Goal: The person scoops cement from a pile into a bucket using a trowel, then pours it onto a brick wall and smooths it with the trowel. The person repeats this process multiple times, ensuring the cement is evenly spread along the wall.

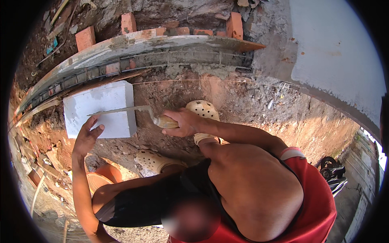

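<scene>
My right hand (186,123) is closed round the wooden handle of a masonry trowel (121,109). Seen nearly edge-on, its blade reaches left over a pale, light grey building block (83,103). The block rests on the ground at the left, below the formwork. My left hand (86,139) is at the block's near left side, thumb and fingers apart. Its fingertips are close to the trowel's tip; whether they touch the blade or the block I cannot tell.
A board-sided trench with a steel reinforcement cage (81,76) curves across the back, and red bricks (129,23) stand behind it. A thin string (227,81) runs rightward from the block. My clogs (202,109) stand on bare soil. An orange container (108,173) lies near my left knee; a grey-white wall (336,44) rises right.
</scene>
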Motion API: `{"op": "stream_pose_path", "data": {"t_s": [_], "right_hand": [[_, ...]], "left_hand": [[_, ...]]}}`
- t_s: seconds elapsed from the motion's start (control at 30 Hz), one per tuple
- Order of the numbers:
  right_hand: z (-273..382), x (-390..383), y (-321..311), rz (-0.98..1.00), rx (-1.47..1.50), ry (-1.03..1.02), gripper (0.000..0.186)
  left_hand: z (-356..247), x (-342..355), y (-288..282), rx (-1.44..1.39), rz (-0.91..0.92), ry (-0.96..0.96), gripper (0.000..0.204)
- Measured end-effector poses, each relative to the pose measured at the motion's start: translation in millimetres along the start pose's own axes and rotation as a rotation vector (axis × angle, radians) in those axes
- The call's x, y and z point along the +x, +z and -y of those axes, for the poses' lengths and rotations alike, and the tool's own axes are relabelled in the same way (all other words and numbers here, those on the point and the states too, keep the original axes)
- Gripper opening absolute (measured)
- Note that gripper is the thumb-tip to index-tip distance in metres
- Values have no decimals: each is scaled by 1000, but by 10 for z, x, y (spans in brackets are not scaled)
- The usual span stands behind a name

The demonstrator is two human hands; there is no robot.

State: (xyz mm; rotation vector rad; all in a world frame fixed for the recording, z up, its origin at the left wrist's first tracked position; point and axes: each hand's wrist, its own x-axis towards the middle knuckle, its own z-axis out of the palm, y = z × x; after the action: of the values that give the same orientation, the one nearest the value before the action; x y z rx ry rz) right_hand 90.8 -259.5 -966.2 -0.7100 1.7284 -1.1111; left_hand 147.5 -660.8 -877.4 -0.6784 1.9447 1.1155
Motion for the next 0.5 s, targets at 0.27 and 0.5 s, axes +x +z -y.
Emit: {"op": "stream_pose_path", "data": {"t_s": [0.27,0.5], "right_hand": [[42,-136,-151,-42,-63,-33,48],[64,-112,-182,-48,-59,-39,49]], "left_hand": [[19,-24,-5,-4,50,40,63],[-26,-21,-24,140,53,102,65]]}}
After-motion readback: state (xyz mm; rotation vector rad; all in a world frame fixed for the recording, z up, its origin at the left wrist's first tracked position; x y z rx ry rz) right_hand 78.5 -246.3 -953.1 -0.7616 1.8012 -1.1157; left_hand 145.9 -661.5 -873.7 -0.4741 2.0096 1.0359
